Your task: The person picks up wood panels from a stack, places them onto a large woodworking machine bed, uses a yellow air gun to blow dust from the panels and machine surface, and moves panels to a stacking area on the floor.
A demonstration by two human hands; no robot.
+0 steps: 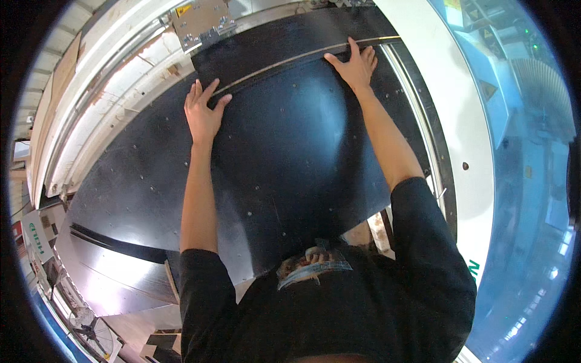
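Observation:
Both my arms stretch forward over a dark machine table dotted with small round studs or holes. At its far side lies a long dark board, its pale tan near edge running from left to right. My left hand rests at the board's left end, fingers spread over the edge and thumb out on the near side. Farther right, my right hand touches the same edge, its fingers apart and its thumb pointing left. Neither hand is wrapped round anything.
A metal bracket plate with bolts sits beyond the board's left end. A white machine beam curves down the right, with blue translucent sheeting past it. At lower left are a shiny side surface and a fan.

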